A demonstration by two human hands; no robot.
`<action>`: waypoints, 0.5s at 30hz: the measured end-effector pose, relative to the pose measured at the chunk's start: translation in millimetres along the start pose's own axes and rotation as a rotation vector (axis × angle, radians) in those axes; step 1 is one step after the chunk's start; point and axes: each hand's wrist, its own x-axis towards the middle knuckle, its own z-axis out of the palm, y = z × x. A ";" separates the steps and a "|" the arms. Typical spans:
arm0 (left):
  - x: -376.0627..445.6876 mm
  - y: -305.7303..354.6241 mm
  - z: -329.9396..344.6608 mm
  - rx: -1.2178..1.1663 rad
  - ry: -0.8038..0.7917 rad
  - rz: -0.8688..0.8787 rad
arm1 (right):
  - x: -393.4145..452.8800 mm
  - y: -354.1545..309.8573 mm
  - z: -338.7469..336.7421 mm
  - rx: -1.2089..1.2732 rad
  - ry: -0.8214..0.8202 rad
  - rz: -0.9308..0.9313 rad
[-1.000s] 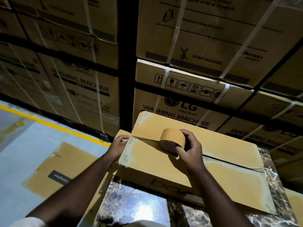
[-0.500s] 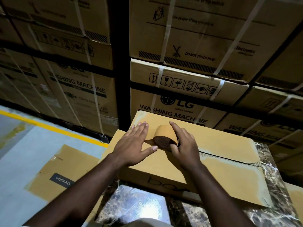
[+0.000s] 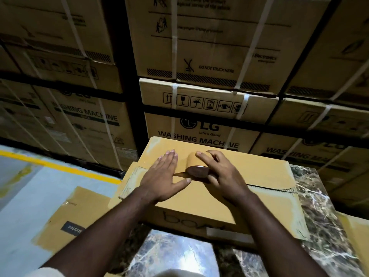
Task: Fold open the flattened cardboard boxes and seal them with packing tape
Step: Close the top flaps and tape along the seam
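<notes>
Cardboard box (image 3: 199,198) sits on the marbled counter (image 3: 319,206), its top seam half taped. Left hand (image 3: 161,176) lies flat with fingers spread, pressing the tape strip down; right hand (image 3: 221,172) curls round the tape roll (image 3: 196,165) at the seam. Box looks light and stiff, but the flaps probably flex, so I'd brace near the seam. Cartons at 12 o'clock read "LG Life's Good", "WASHING MACHINE", "DO NOT TRUCK HERE".

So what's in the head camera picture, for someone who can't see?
A left hand presses flat on a box while the right hand holds a tape roll on its seam. Washing machine cartons are stacked behind.
</notes>
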 end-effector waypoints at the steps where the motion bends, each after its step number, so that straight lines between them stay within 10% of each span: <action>1: -1.4 -2.2 -0.5 0.001 0.000 0.000 | -2.4 7.0 -8.2 -0.026 0.038 0.026; 15: 4.3 38.8 6.9 0.016 -0.002 0.008 | -35.0 56.7 -34.7 0.053 0.146 0.216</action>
